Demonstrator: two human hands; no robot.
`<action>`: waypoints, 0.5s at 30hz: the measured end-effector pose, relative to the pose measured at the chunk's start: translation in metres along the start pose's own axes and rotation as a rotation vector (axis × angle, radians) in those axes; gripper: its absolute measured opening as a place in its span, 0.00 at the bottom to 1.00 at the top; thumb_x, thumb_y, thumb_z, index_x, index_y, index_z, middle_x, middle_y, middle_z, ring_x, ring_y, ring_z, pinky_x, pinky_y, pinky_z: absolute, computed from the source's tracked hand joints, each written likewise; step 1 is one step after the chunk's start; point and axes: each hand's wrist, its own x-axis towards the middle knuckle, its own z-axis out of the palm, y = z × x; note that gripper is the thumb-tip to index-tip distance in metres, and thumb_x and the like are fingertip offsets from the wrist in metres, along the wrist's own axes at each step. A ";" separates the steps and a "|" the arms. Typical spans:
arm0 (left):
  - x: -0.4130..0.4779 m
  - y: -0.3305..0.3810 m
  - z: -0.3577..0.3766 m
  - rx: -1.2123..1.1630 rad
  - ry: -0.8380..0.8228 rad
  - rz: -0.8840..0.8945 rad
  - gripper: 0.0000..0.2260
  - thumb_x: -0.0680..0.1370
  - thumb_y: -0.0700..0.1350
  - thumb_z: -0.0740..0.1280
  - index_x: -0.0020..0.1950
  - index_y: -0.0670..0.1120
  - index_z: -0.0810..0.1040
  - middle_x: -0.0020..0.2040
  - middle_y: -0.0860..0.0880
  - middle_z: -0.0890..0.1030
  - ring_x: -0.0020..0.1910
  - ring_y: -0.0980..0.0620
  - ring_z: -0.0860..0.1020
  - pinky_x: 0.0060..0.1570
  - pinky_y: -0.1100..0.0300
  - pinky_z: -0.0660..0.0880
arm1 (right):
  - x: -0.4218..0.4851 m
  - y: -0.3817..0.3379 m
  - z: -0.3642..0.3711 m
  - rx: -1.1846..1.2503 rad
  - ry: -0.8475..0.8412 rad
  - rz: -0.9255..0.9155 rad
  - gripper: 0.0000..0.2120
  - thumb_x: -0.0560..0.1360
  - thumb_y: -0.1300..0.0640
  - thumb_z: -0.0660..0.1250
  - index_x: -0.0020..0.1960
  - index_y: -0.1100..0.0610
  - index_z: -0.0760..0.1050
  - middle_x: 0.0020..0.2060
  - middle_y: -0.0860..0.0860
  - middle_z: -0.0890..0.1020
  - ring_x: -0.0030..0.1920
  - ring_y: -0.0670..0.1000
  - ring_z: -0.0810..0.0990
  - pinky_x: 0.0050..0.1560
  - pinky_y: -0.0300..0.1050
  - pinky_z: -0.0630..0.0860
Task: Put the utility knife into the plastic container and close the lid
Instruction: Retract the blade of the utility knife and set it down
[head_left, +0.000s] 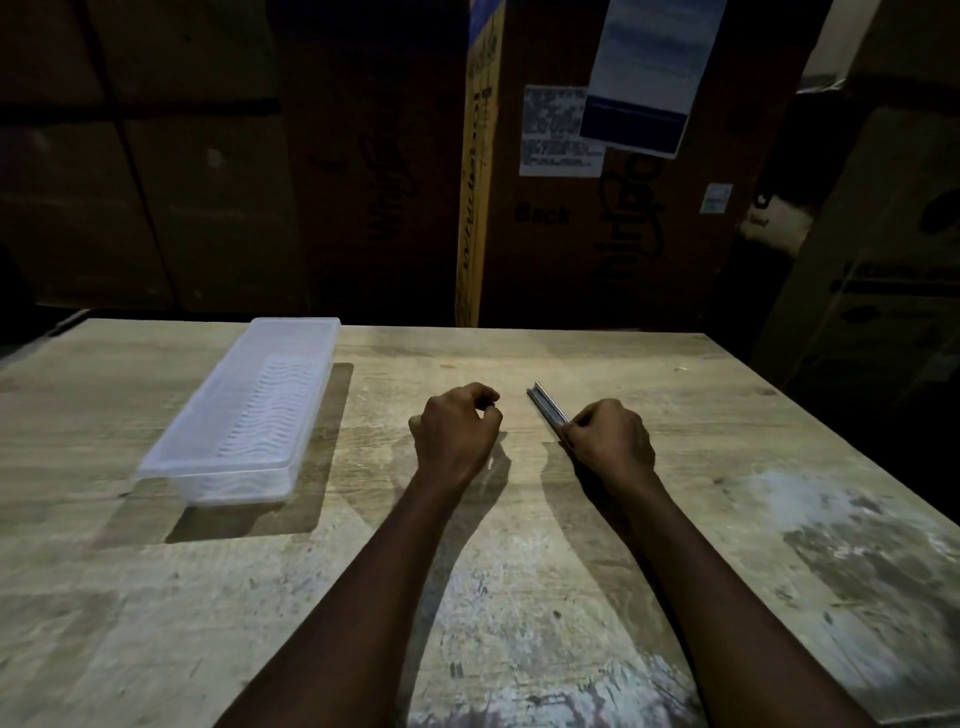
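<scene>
A long, clear plastic container (244, 410) lies on the left part of the wooden table (519, 571), its lid on top. The utility knife (546, 407) is a slim metal bar pointing away and to the left; my right hand (610, 441) is closed around its near end, holding it close to the table surface. To the left of the knife my left hand (460, 428) hovers over the table, fingers curled in with nothing in them. It is well to the right of the container.
Large cardboard boxes (597, 208) with paper labels stand in the dark behind the table's far edge. The table surface is worn, with pale scuffed patches (831, 519) at the near right.
</scene>
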 end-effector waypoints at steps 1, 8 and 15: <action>0.000 -0.001 0.000 0.008 0.002 0.006 0.11 0.74 0.49 0.63 0.53 0.54 0.81 0.50 0.54 0.85 0.50 0.50 0.80 0.53 0.51 0.63 | 0.000 0.000 0.000 -0.011 0.002 0.001 0.12 0.72 0.46 0.71 0.45 0.54 0.84 0.39 0.53 0.84 0.39 0.55 0.81 0.36 0.44 0.74; 0.002 -0.006 0.002 0.129 -0.008 0.053 0.12 0.73 0.50 0.62 0.53 0.54 0.81 0.49 0.54 0.85 0.51 0.48 0.80 0.53 0.50 0.64 | 0.001 0.003 0.004 -0.173 0.030 -0.010 0.13 0.73 0.45 0.69 0.46 0.55 0.83 0.42 0.55 0.83 0.44 0.58 0.81 0.41 0.46 0.76; -0.005 -0.004 -0.003 0.291 -0.048 0.091 0.15 0.73 0.50 0.61 0.57 0.53 0.79 0.53 0.51 0.84 0.57 0.45 0.75 0.53 0.48 0.65 | -0.008 0.001 0.003 -0.286 0.032 -0.025 0.15 0.78 0.49 0.61 0.55 0.57 0.80 0.53 0.56 0.77 0.55 0.60 0.73 0.53 0.55 0.73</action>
